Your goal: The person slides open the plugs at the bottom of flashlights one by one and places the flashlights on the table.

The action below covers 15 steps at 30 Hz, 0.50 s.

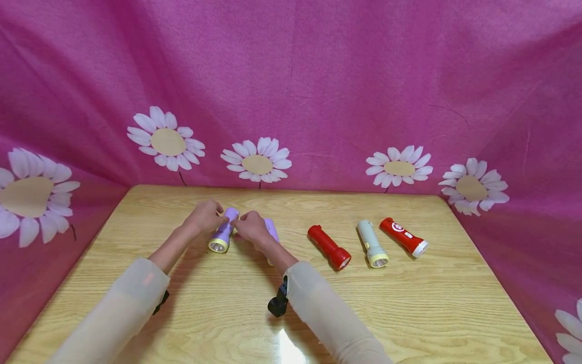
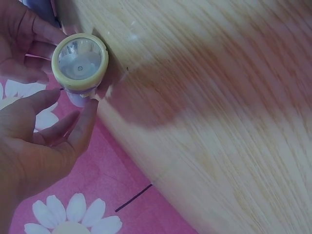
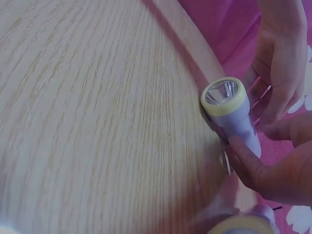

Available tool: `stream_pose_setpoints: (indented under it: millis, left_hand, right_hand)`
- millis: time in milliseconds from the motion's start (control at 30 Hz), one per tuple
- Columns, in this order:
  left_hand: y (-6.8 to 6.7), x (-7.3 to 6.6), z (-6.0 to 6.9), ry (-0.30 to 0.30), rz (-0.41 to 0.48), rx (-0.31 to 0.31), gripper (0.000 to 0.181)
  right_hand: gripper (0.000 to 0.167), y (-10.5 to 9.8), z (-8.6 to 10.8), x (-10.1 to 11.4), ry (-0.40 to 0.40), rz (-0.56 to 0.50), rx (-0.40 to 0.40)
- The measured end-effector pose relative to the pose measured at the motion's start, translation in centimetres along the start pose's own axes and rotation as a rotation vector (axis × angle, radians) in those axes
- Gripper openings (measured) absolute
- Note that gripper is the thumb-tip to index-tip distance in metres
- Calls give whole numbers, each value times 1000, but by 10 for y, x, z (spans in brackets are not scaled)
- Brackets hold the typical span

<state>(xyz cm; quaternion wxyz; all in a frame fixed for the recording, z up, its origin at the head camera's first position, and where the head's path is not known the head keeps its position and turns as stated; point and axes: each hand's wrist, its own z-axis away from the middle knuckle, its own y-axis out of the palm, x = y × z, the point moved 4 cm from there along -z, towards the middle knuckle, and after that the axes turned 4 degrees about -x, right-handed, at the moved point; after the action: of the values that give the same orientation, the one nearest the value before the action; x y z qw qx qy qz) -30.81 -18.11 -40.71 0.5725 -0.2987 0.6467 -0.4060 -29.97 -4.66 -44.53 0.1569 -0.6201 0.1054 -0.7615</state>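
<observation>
A purple flashlight with a pale yellow head ring (image 1: pixel 222 233) lies toward the left of the table, its lens end facing me. My left hand (image 1: pixel 204 216) holds it from the left; thumb and fingers come at both sides of its body in the left wrist view. From the right, my right hand (image 1: pixel 251 226) grips the same body, with the thumb on one side and fingers (image 3: pixel 240 155) on the other. A second purple flashlight (image 1: pixel 272 229) lies beside it, mostly hidden under my right hand and forearm. Its pale ring (image 3: pixel 242 225) shows at the bottom of the right wrist view.
Right of my hands lie a plain red flashlight (image 1: pixel 328 246), a pale grey-green flashlight (image 1: pixel 372 243) and a red flashlight with a white head (image 1: pixel 403 236). The wooden table (image 1: pixel 423 313) is bordered by pink flowered cloth (image 1: pixel 318 101) at the back and sides.
</observation>
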Motion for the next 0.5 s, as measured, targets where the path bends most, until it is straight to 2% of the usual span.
stream_pose_setpoints:
  millis: [133, 267, 500]
  left_hand:
    - [1, 1, 0, -14, 9, 9, 35]
    - [2, 2, 0, -24, 22, 16, 34]
    - [4, 4, 1, -37, 21, 22, 35]
  right_hand:
    - [20, 3, -1, 0, 10, -29, 10]
    - [12, 6, -2, -1, 28, -46, 16]
    - [32, 8, -2, -1, 11, -12, 21]
